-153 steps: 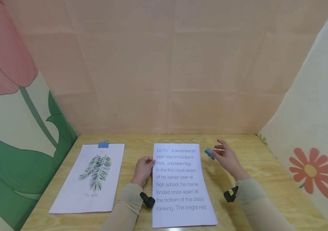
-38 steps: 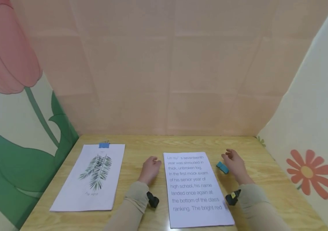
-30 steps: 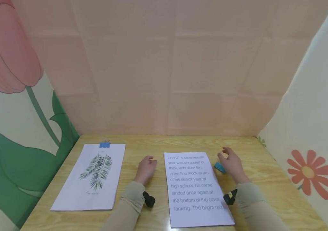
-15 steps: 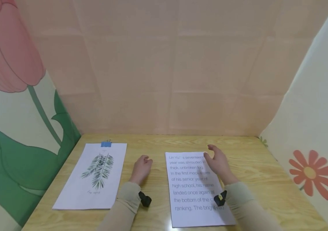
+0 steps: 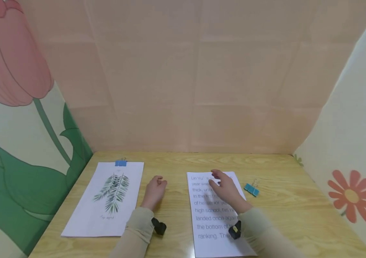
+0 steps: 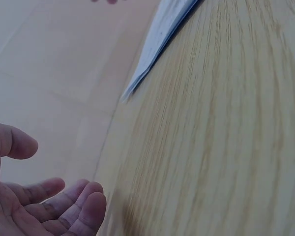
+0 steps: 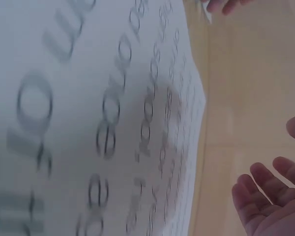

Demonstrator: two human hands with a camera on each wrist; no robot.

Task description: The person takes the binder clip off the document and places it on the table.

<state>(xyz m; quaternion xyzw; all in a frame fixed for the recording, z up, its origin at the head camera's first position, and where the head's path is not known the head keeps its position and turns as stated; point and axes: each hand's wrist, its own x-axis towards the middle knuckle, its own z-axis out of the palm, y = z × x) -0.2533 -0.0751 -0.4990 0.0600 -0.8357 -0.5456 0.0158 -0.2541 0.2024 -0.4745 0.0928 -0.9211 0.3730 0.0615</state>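
My right hand (image 5: 226, 188) hovers above a stack of paper printed with large text (image 5: 213, 222), fingers relaxed and holding nothing. In the right wrist view, its loosely bent fingers (image 7: 265, 196) stay apart from the printed sheet (image 7: 123, 118). Between the two paper stacks, my left hand (image 5: 154, 190) is held over the table with nothing in its grasp; the left wrist view shows its relaxed fingers (image 6: 73, 206) and the edge of the text stack (image 6: 162, 37). A blue binder clip (image 5: 251, 190) lies on the table just right of the text stack.
At the left lies a second paper stack (image 5: 82, 218) with a leaf drawing, and a blue binder clip (image 5: 120, 163) grips its far edge. Behind the wooden table (image 5: 173, 159) hangs a pinkish cloth (image 5: 186, 89). Painted walls flank both sides.
The right hand let go of the blue binder clip, leaving it on the table, and moved left over the text stack. The left hand left that stack's edge and drifted left. The text stack shifted right.
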